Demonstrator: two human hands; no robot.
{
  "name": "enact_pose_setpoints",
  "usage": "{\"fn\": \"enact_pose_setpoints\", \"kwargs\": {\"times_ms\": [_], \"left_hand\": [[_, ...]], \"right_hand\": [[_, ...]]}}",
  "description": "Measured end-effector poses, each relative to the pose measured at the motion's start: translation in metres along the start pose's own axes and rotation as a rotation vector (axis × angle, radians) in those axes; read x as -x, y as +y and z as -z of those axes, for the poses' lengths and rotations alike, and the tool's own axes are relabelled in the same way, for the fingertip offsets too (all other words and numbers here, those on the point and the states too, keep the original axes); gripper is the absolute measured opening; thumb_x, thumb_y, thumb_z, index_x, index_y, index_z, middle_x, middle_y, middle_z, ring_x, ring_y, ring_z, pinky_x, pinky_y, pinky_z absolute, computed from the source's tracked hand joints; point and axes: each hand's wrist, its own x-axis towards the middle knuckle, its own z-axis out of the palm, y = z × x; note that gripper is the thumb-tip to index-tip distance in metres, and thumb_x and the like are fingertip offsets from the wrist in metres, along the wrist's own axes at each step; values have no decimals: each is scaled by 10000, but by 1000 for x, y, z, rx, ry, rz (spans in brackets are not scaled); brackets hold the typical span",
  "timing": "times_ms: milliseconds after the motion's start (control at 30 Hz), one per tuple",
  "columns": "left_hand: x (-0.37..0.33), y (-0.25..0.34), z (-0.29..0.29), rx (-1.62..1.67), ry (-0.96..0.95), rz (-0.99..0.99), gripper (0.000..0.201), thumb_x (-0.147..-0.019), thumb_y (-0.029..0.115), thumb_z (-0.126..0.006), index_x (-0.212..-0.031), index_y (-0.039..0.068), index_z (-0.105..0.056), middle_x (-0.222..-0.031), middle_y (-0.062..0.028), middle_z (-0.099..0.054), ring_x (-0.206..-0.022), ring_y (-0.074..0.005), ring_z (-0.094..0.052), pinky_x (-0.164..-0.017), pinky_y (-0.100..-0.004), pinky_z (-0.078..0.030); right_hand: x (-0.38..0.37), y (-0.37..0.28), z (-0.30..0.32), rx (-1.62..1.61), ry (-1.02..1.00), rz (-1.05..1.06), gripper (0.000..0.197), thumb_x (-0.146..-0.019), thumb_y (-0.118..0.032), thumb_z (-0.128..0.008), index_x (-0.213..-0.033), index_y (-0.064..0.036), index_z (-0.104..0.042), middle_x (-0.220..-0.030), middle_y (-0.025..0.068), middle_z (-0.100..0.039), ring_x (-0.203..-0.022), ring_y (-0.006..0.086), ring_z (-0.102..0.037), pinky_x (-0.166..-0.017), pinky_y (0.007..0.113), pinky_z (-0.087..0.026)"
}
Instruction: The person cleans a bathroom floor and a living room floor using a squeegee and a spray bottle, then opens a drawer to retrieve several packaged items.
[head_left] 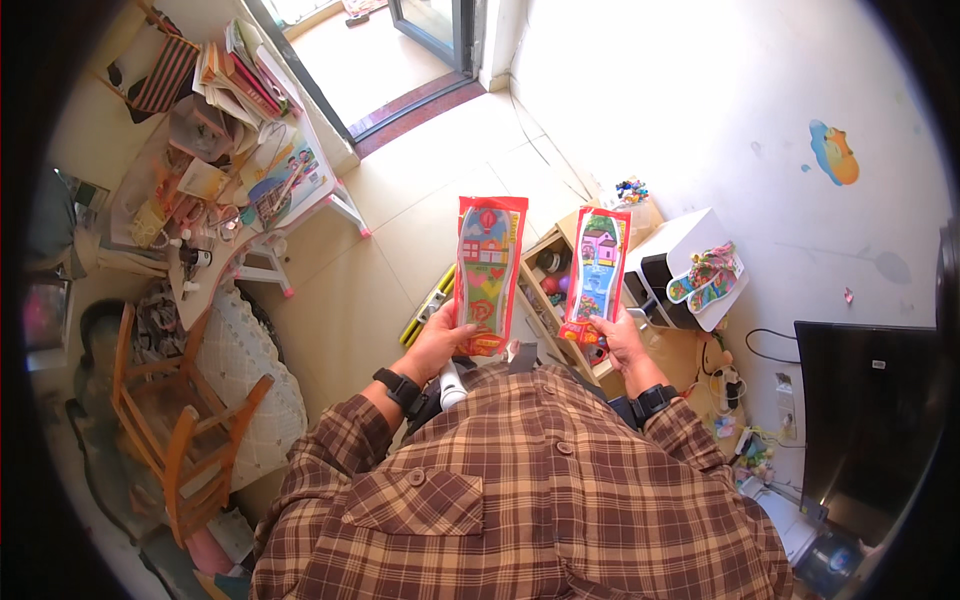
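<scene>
My left hand [440,342] is closed round the lower end of a packaged insole [487,275]. Its clear pack has a red border, and a colourful picture with hearts and a balloon shows through. In my right hand [624,346] is a second packaged insole [597,268], gripped at its bottom corner, red-edged too, with a house and blue water on it. Both packs are held upright and apart in front of my body. A pair of patterned insoles [706,282] lies on a white box-shaped appliance [690,240] beyond my right hand.
An open wooden drawer [540,296] with small things in it stands below my hands. At left are a cluttered desk [320,165] and a wooden chair [190,420]. A black screen [870,400] is at right; a doorway [360,75] opens ahead.
</scene>
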Motion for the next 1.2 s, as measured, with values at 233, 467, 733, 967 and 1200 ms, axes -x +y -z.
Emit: {"fn": "enact_pose_setpoints", "kwargs": {"times_ms": [233,467,733,967,1200], "left_hand": [[2,3,-3,103,54,59,397,-799,-55,-471,-1180,14,-381,-1105,-66,-512,-1001,-144,-498,-869,-282,-400],[0,-4,6,15,9,-3,364,-838,-2,-432,-1182,48,-325,-1118,-90,-487,-978,-198,-538,-799,-337,-489],[2,-9,11,74,12,-21,401,-827,-36,-416,-1204,52,-314,-1136,-93,-475,-997,-206,-527,-824,-343,-477],[6,-2,9,103,17,58,465,-809,-64,-403,-1235,79,-284,-1157,-106,-462,-1018,-240,-517,-807,-365,-493],[9,-5,13,175,19,59,499,-779,-73,-477,-1231,49,-305,-1126,-83,-483,-983,-191,-524,-779,-318,-489]], "right_hand": [[0,4,-2,-18,-27,-16,356,-760,27,-555,-1092,-2,-432,-983,86,-563,-863,160,-556,-783,291,-450],[2,10,-5,-18,-44,-87,341,-769,4,-559,-1088,-10,-438,-972,86,-562,-847,167,-564,-737,305,-483],[5,10,-10,-14,-38,-178,349,-773,40,-528,-1106,10,-428,-1005,93,-551,-867,159,-556,-770,281,-466],[6,12,-11,-55,-86,-150,362,-766,47,-528,-1113,13,-431,-1006,91,-556,-879,169,-558,-795,292,-461],[8,9,-14,34,-95,-158,438,-765,-9,-560,-1168,-38,-389,-1022,90,-546,-837,177,-575,-694,285,-489]]}}
